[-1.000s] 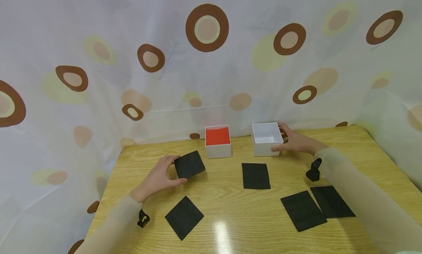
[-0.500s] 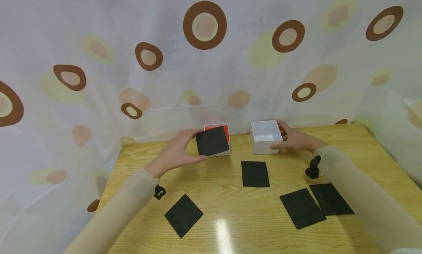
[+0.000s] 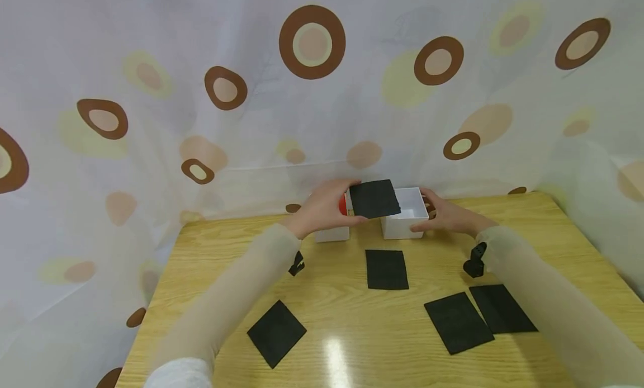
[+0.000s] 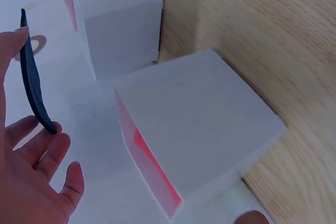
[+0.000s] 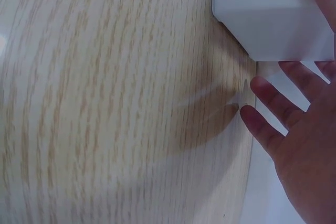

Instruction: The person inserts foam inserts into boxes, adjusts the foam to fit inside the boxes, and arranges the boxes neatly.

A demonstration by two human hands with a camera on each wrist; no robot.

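My left hand [image 3: 322, 210] pinches a thin black square sheet [image 3: 374, 199] by its edges, thumb on the near edge and fingers on the far one. The sheet is tilted above the left part of an open white box [image 3: 399, 229]; in the left wrist view this sheet [image 4: 32, 80] looks slightly bowed. My right hand [image 3: 448, 216] holds that box at its right side, thumb at the front corner and fingers behind. A second white box [image 3: 332, 235] with something red inside stands to the left, partly hidden behind my left hand.
Several black square sheets lie on the wooden table [image 3: 347, 315]: one before the boxes [image 3: 387, 269], one at front left [image 3: 276, 333], and two at the right, including a nearer one [image 3: 459, 322]. A patterned cloth [image 3: 312, 119] hangs behind the table.
My left hand has carried the black sheet from the table's left side, past the box with red inside, to the right-hand white box. My right hand has stayed on its box.
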